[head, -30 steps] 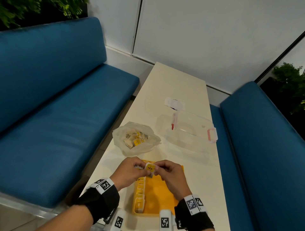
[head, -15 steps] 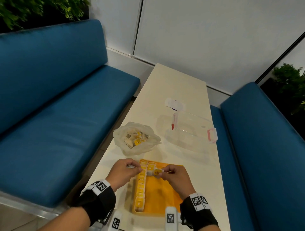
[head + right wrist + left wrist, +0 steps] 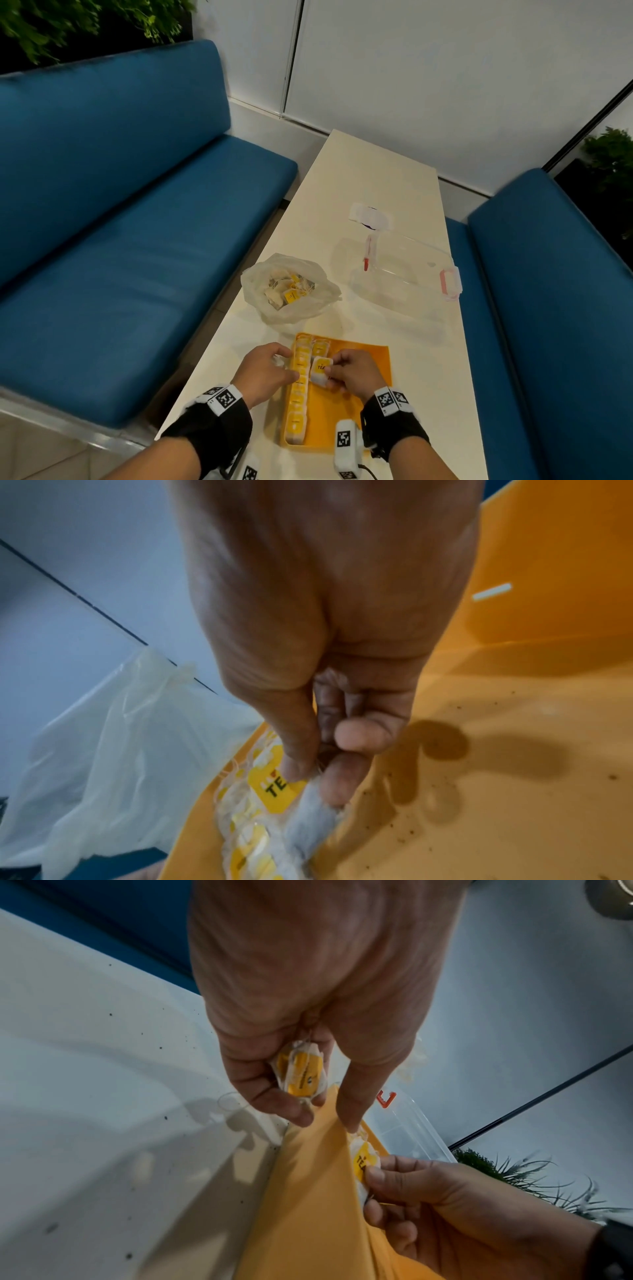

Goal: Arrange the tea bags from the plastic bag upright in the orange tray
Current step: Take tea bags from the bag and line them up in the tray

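The orange tray (image 3: 373, 359) lies at the near end of the table, with a row of upright tea bags (image 3: 298, 387) along its left wall. My right hand (image 3: 334, 375) pinches a tea bag with a yellow tag (image 3: 320, 370) (image 3: 277, 791) (image 3: 363, 1161) just right of that row, low in the tray. My left hand (image 3: 274, 359) sits at the tray's left edge and holds another tea bag (image 3: 301, 1074) curled in its fingers; its index finger (image 3: 349, 1107) points down at the tray rim. The open plastic bag (image 3: 291, 291) with several tea bags lies beyond the tray.
A clear plastic box (image 3: 404, 270) with pink clips stands at the right, a white wrapper (image 3: 371, 217) beyond it. Blue sofa seats (image 3: 137, 260) flank the narrow table (image 3: 376, 171). The tray's right half shows bare orange floor (image 3: 514, 777).
Both hands have dropped from above the tray down to it. The right hand carried its tea bag down beside the row; the left hand moved to the tray's left edge.
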A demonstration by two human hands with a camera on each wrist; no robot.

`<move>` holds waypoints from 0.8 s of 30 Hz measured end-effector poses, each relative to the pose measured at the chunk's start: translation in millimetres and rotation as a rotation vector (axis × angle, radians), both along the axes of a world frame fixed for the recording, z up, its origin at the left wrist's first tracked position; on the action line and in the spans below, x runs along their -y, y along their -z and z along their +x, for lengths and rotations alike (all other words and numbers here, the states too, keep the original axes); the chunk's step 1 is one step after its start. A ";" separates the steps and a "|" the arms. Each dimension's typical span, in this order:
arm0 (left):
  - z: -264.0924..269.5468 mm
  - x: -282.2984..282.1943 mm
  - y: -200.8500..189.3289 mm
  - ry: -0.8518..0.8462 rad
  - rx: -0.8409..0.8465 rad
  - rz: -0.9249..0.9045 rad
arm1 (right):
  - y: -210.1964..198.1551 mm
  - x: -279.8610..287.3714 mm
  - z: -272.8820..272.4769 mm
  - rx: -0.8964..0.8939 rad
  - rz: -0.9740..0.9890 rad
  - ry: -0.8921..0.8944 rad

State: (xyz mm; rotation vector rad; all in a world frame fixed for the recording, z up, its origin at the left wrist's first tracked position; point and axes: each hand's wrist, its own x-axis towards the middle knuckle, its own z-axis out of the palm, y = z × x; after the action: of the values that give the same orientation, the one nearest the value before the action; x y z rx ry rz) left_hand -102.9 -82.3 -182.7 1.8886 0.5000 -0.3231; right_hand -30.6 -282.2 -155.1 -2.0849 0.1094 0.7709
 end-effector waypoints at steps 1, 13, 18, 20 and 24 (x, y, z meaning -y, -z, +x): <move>0.5 0.0 -0.1 -0.001 -0.002 0.001 | 1.4 -2.1 1.9 0.013 -0.018 0.005; 3.8 -0.5 1.4 0.004 -0.031 -0.004 | 15.7 -24.6 11.6 0.013 -0.023 0.234; 3.6 -1.0 1.0 0.009 -0.041 -0.018 | 19.8 -29.0 9.4 0.053 -0.041 0.261; 2.1 -2.6 -3.7 0.034 -0.038 -0.022 | 20.3 -29.0 8.9 0.078 -0.066 0.242; 0.6 -14.4 -30.7 -0.052 -0.048 -0.222 | 10.2 -21.3 7.9 0.086 -0.072 0.217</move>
State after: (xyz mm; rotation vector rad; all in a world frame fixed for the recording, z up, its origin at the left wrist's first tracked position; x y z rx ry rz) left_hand -102.3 -67.9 -152.1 1.6535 0.5228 -0.3744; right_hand -22.7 -260.8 -165.3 -2.1280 0.3143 0.5520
